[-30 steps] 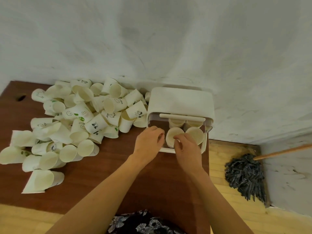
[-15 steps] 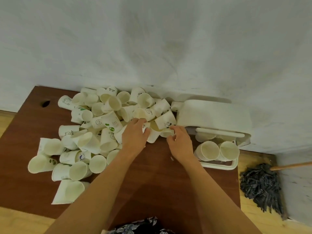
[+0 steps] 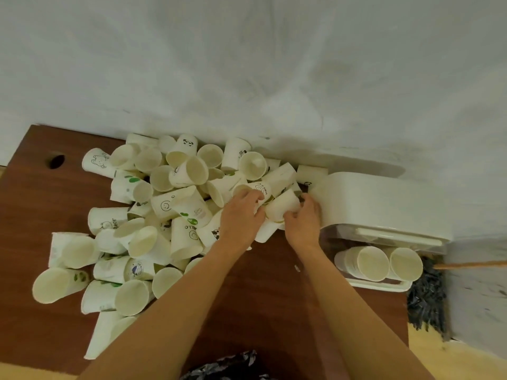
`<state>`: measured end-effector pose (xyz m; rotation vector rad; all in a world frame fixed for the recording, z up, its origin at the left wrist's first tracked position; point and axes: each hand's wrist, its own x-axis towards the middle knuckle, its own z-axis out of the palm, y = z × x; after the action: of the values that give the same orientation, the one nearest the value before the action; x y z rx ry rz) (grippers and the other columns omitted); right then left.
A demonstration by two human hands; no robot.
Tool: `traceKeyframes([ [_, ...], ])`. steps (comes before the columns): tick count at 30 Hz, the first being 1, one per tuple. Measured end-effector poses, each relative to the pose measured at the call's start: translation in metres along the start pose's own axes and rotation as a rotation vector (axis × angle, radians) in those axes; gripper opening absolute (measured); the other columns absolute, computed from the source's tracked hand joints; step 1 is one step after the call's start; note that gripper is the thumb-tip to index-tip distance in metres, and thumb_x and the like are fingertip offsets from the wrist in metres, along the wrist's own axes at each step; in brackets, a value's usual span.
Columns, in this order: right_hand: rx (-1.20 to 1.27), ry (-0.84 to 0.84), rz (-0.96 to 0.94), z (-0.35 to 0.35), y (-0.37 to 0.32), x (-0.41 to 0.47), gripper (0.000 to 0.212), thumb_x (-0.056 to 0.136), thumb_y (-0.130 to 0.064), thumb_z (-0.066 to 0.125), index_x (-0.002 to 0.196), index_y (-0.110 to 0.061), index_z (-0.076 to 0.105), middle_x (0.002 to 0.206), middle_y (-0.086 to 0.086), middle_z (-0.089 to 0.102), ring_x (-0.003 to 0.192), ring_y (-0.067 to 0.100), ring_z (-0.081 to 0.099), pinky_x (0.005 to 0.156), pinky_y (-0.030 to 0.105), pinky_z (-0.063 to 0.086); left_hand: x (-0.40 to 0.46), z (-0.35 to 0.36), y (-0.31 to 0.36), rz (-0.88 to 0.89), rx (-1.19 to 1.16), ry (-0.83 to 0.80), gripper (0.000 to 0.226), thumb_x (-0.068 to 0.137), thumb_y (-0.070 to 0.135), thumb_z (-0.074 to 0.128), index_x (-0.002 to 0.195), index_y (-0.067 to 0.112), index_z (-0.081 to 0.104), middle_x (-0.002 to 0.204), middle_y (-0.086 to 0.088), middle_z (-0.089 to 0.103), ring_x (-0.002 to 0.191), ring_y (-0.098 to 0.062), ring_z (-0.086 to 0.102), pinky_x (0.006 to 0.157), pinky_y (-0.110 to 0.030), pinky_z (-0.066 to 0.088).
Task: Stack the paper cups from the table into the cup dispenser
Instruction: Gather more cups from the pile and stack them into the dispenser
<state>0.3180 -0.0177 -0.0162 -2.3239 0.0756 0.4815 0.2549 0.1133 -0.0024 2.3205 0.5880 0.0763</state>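
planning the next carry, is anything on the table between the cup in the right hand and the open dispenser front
Nothing visible blocks it. The right hand grips a plain cup at the pile's right edge, beside the cup dispenser. Only bare table lies between it and the opening, where two stacks already sit.

You face a pale wall over a dark wooden table.

Ahead of you the whitish wall [image 3: 247,64] is mottled with grey scuffs and smears. The reddish-brown table [image 3: 41,215] butts against it, with a round hole [image 3: 56,161] near its far left corner. Light wooden floor [image 3: 452,360] shows at your lower right, where a dark mop head [image 3: 425,300] lies beside the table edge, its wooden handle [image 3: 472,265] running off to the right.
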Motion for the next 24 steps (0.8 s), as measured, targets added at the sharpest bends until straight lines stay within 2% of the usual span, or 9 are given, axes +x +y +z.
traceKeyframes([
  [3, -0.051, 0.015, -0.041, 0.001, -0.001, -0.003, 0.031, 0.094, -0.009, 0.053, 0.125, -0.01, 0.054, 0.123, 0.008, 0.053, 0.099, 0.019, 0.055, 0.087, 0.034, 0.048, 0.001, -0.004, 0.001, 0.015, -0.002, 0.057, 0.016, 0.086, 0.015, 0.061, 0.102, 0.018, 0.061, 0.102, 0.005, 0.058, 0.082, -0.014, 0.057, 0.071, -0.034, 0.049],
  [5, -0.073, 0.002, -0.091, -0.003, -0.002, -0.008, 0.021, 0.096, -0.012, 0.052, 0.115, -0.009, 0.059, 0.117, 0.008, 0.055, 0.09, 0.015, 0.052, 0.079, 0.029, 0.045, -0.003, -0.01, 0.004, 0.008, 0.008, 0.084, 0.022, 0.087, 0.013, 0.059, 0.108, 0.019, 0.06, 0.101, 0.005, 0.06, 0.082, -0.015, 0.059, 0.071, -0.033, 0.049],
  [7, -0.06, 0.017, -0.144, -0.011, -0.001, -0.017, 0.019, 0.096, -0.013, 0.053, 0.112, -0.009, 0.061, 0.113, 0.006, 0.055, 0.087, 0.013, 0.05, 0.075, 0.026, 0.04, -0.011, -0.018, 0.009, -0.02, 0.004, 0.119, 0.031, 0.088, 0.014, 0.059, 0.118, 0.022, 0.056, 0.099, 0.007, 0.062, 0.084, -0.013, 0.059, 0.071, -0.031, 0.048],
  [9, -0.036, 0.055, -0.2, -0.021, 0.001, -0.029, 0.019, 0.095, -0.014, 0.055, 0.112, -0.011, 0.061, 0.111, 0.002, 0.055, 0.089, 0.014, 0.053, 0.076, 0.026, 0.041, -0.022, -0.027, 0.015, -0.067, -0.012, 0.149, 0.036, 0.088, 0.014, 0.06, 0.122, 0.024, 0.054, 0.097, 0.011, 0.063, 0.086, -0.01, 0.058, 0.073, -0.027, 0.043],
  [11, 0.0, 0.091, -0.246, -0.034, 0.004, -0.045, 0.019, 0.095, -0.015, 0.056, 0.112, -0.012, 0.062, 0.109, -0.001, 0.056, 0.091, 0.014, 0.057, 0.076, 0.023, 0.043, -0.035, -0.035, 0.022, -0.095, -0.03, 0.166, 0.033, 0.088, 0.015, 0.062, 0.119, 0.024, 0.057, 0.099, 0.011, 0.065, 0.09, -0.009, 0.058, 0.077, -0.026, 0.043],
  [13, 0.031, 0.116, -0.256, -0.049, 0.011, -0.061, 0.017, 0.095, -0.015, 0.057, 0.111, -0.014, 0.062, 0.107, -0.006, 0.055, 0.092, 0.011, 0.057, 0.072, 0.014, 0.04, -0.049, -0.039, 0.031, -0.083, -0.035, 0.168, 0.027, 0.088, 0.015, 0.061, 0.113, 0.025, 0.062, 0.101, 0.011, 0.066, 0.095, -0.01, 0.059, 0.082, -0.027, 0.045],
  [17, 0.043, 0.155, -0.32, -0.079, 0.038, -0.092, 0.013, 0.092, -0.014, 0.062, 0.105, -0.016, 0.063, 0.102, -0.009, 0.056, 0.087, 0.009, 0.059, 0.068, 0.01, 0.04, -0.081, -0.034, 0.056, 0.015, -0.011, 0.159, 0.023, 0.087, 0.014, 0.063, 0.108, 0.021, 0.068, 0.104, 0.01, 0.067, 0.097, -0.01, 0.057, 0.082, -0.021, 0.039],
  [19, 0.057, 0.158, -0.344, -0.094, 0.054, -0.106, 0.011, 0.091, -0.013, 0.064, 0.102, -0.017, 0.063, 0.1, -0.007, 0.057, 0.083, 0.008, 0.059, 0.063, 0.007, 0.042, -0.097, -0.025, 0.067, 0.093, -0.019, 0.149, 0.021, 0.085, 0.012, 0.065, 0.106, 0.018, 0.069, 0.102, 0.007, 0.067, 0.095, -0.012, 0.058, 0.082, -0.025, 0.044],
  [24, 0.042, 0.269, -0.371, -0.131, 0.099, -0.137, 0.012, 0.089, -0.014, 0.068, 0.1, -0.018, 0.065, 0.101, -0.014, 0.056, 0.081, -0.005, 0.057, 0.07, 0.006, 0.043, -0.132, 0.006, 0.098, 0.216, -0.041, 0.061, 0.017, 0.085, 0.011, 0.067, 0.101, 0.017, 0.068, 0.095, 0.006, 0.064, 0.088, -0.012, 0.057, 0.078, -0.034, 0.052],
])
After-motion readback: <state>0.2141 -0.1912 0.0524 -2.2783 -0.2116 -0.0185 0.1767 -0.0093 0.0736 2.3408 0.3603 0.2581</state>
